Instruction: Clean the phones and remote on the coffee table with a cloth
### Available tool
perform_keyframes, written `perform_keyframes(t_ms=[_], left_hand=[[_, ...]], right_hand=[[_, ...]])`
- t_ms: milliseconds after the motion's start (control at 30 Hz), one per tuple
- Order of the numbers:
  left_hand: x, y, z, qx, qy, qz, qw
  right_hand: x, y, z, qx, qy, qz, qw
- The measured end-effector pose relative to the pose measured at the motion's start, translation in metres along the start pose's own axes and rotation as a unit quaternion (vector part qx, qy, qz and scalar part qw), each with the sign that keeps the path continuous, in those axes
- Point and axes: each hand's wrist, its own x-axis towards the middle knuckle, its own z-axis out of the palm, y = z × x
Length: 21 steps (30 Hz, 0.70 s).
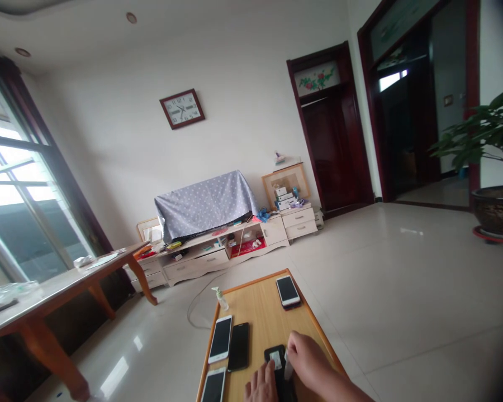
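Observation:
A black phone (281, 385) with a white patch on its upper part lies at the near end of the small wooden table. Against its left side rest the stretched fingers of my left hand (262, 384). My right hand (308, 354) is closed in a pinch at the phone's right edge; a small pale, see-through piece (288, 367) shows below its fingers, too blurred to name. To the left lie a white phone (221, 339), a dark phone (238, 347) and another white phone (214, 386), partly cut off by the frame.
At the table's (262, 298) far right corner lies a white phone (288, 291) on something dark. A clear pump bottle (221, 299) stands at its far left edge. Beyond are a low cabinet (201, 267) under a spotted cloth (209, 204), a longer table (67, 290) and a potted plant (498, 209).

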Motion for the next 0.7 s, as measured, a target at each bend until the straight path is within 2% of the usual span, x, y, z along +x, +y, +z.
perform_keyframes(t_ms=[133, 200, 300, 433, 533, 633, 700], left_hand=[[0.008, -0.003, 0.0, 0.024, -0.03, 0.025, 0.999], [0.007, -0.005, -0.002, -0.002, 0.003, 0.055, 0.998], [0.001, -0.001, -0.007, -0.123, 0.081, 0.091, 0.985], [-0.003, 0.012, -0.013, -0.301, 0.104, 0.042, 0.947], [0.003, 0.015, -0.014, -0.417, 0.13, -0.014, 0.9], [0.009, 0.01, -0.013, -0.505, 0.144, -0.049, 0.849], [0.01, 0.009, -0.013, -0.523, 0.148, -0.058, 0.837]], right_hand=[[0.004, -0.001, 0.0, 0.067, -0.005, -0.002, 0.998], [0.004, -0.003, 0.001, 0.1, -0.009, 0.0, 0.995], [0.002, -0.008, 0.006, 0.141, -0.018, 0.002, 0.99], [-0.003, -0.015, 0.009, 0.167, -0.031, 0.011, 0.985], [-0.009, -0.02, 0.005, 0.157, -0.02, -0.003, 0.987], [-0.017, -0.026, 0.0, 0.101, -0.008, -0.076, 0.992], [-0.022, -0.029, 0.0, 0.072, -0.023, -0.128, 0.989]])
